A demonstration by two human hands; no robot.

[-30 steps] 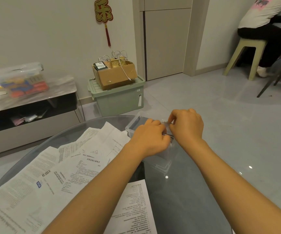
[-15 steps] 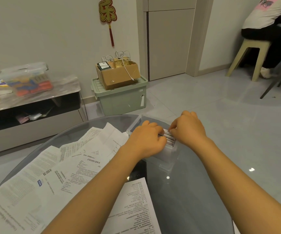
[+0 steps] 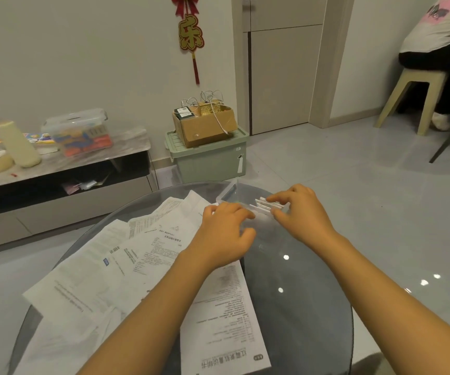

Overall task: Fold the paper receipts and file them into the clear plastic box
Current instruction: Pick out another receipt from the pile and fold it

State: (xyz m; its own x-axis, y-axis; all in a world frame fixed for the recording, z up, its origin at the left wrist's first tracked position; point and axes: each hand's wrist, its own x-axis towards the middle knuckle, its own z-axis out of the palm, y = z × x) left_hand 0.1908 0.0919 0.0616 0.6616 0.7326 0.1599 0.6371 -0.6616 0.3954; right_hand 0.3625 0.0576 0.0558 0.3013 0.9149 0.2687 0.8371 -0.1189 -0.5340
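On the glass desk (image 3: pixel 313 307), my left hand (image 3: pixel 225 234) and right hand (image 3: pixel 299 212) have uncurled, fingers now spread loose over folded receipts (image 3: pixel 263 205) standing at 12 o'clock in the clear plastic box (image 3: pixel 229 192), so that batch looks filed.

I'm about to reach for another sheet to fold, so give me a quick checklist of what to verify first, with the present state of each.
1. Folded receipts stand on edge inside the clear plastic box: ok.
2. Box has free room at its far end: ok.
3. Left hand holds nothing: ok, fingers relaxed beside the box.
4. Right hand free: ok, its straight fingers only touch the receipts.
5. Unfolded sheets lie within reach on the glass table: ok.
6. Box lid at hand: cannot tell.
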